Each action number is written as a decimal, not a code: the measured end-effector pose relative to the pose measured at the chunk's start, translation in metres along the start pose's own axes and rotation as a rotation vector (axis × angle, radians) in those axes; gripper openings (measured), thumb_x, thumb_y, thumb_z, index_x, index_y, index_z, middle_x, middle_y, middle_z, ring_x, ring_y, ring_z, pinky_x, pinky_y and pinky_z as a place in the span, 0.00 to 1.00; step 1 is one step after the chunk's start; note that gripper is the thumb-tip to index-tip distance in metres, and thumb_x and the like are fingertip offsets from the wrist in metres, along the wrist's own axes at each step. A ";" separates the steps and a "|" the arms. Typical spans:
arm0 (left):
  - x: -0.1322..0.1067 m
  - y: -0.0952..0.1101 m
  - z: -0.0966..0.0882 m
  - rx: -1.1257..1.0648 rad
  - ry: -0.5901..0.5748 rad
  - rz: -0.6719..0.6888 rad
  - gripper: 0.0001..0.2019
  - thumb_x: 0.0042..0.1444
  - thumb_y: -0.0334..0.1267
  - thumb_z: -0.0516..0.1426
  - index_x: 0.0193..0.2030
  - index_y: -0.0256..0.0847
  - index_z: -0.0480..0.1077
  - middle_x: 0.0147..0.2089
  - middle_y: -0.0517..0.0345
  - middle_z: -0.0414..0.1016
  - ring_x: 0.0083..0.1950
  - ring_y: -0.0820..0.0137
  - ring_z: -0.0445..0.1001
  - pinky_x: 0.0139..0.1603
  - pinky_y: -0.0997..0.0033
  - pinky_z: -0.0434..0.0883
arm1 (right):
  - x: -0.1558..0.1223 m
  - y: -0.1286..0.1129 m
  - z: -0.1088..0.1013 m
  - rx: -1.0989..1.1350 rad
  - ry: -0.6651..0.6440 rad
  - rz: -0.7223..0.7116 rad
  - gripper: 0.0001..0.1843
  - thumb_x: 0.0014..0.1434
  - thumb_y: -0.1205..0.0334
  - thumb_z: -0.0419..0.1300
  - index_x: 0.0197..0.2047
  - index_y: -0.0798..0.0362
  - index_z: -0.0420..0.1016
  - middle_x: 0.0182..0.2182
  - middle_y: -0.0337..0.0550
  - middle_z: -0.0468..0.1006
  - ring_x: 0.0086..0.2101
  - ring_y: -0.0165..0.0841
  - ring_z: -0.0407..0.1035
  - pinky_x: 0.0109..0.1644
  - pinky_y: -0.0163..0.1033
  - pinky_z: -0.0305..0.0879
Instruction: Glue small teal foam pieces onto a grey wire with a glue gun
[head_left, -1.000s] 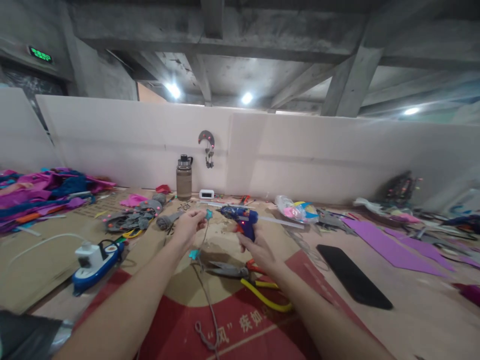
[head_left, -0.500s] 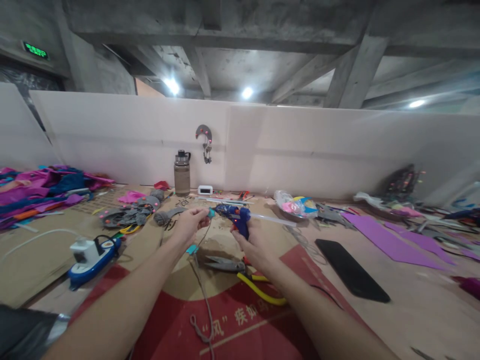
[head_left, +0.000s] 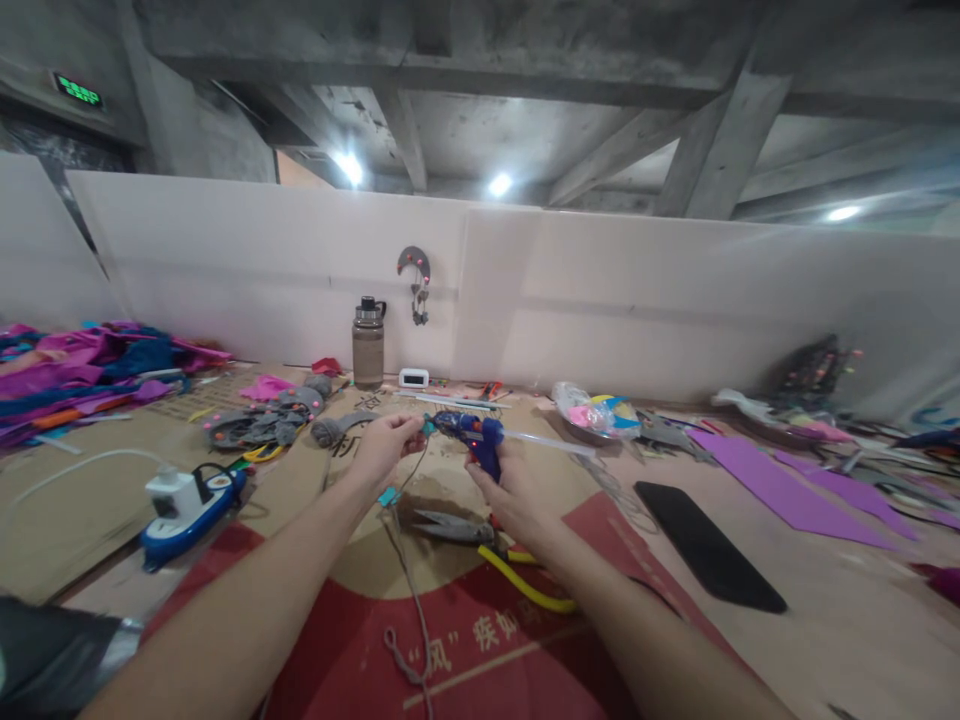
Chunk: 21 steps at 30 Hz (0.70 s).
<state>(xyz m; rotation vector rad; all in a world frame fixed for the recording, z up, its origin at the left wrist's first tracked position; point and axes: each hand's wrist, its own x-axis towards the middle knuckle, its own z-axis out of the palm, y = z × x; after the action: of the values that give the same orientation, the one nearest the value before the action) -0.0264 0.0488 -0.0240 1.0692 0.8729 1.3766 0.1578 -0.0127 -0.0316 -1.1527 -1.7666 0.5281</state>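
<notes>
My right hand (head_left: 504, 485) is wrapped round the handle of a blue hot glue gun (head_left: 480, 434), with a clear glue stick (head_left: 551, 440) jutting from its back. The gun's nozzle points left, at a small teal piece (head_left: 428, 426) pinched in the fingertips of my left hand (head_left: 390, 445). From that piece a grey cord (head_left: 409, 580) hangs down to the board, with a second teal piece (head_left: 388, 497) on it. Below the hands lie scissors (head_left: 454, 527) with grey blades and yellow-handled pliers or cutters (head_left: 525, 585), partly behind my right forearm.
A blue power strip (head_left: 191, 520) with a white plug sits at left, a black phone (head_left: 709, 545) at right. Behind are a water bottle (head_left: 368, 345), a small white clock (head_left: 413, 378) and a bowl of scraps (head_left: 600, 415). Purple sheets (head_left: 787, 485) lie far right.
The glue gun's nozzle and the teal piece appear slightly closer together. The whole view has shifted a little; both hands keep their holds.
</notes>
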 end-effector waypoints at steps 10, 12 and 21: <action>0.002 -0.001 -0.002 0.043 0.029 0.017 0.12 0.38 0.41 0.64 0.24 0.34 0.69 0.21 0.61 0.69 0.22 0.77 0.67 0.28 0.75 0.66 | -0.001 -0.004 -0.003 0.008 0.019 0.000 0.14 0.55 0.59 0.52 0.45 0.53 0.65 0.32 0.42 0.71 0.31 0.32 0.64 0.37 0.38 0.61; 0.002 -0.001 -0.003 0.043 0.025 0.017 0.12 0.38 0.41 0.64 0.24 0.34 0.69 0.21 0.61 0.69 0.22 0.77 0.66 0.28 0.75 0.66 | -0.001 -0.005 -0.003 0.015 0.016 0.009 0.12 0.55 0.59 0.52 0.43 0.54 0.65 0.31 0.41 0.70 0.31 0.32 0.64 0.37 0.39 0.61; 0.000 0.001 -0.001 0.057 0.020 0.011 0.12 0.38 0.41 0.64 0.24 0.34 0.69 0.21 0.61 0.68 0.21 0.78 0.66 0.28 0.75 0.65 | -0.002 -0.005 -0.001 0.008 0.017 0.000 0.12 0.55 0.59 0.52 0.42 0.53 0.66 0.33 0.42 0.71 0.33 0.33 0.64 0.40 0.40 0.60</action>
<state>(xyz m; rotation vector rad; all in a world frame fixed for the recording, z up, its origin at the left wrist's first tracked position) -0.0274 0.0492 -0.0237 1.1063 0.9267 1.3808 0.1567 -0.0170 -0.0285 -1.1491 -1.7484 0.5236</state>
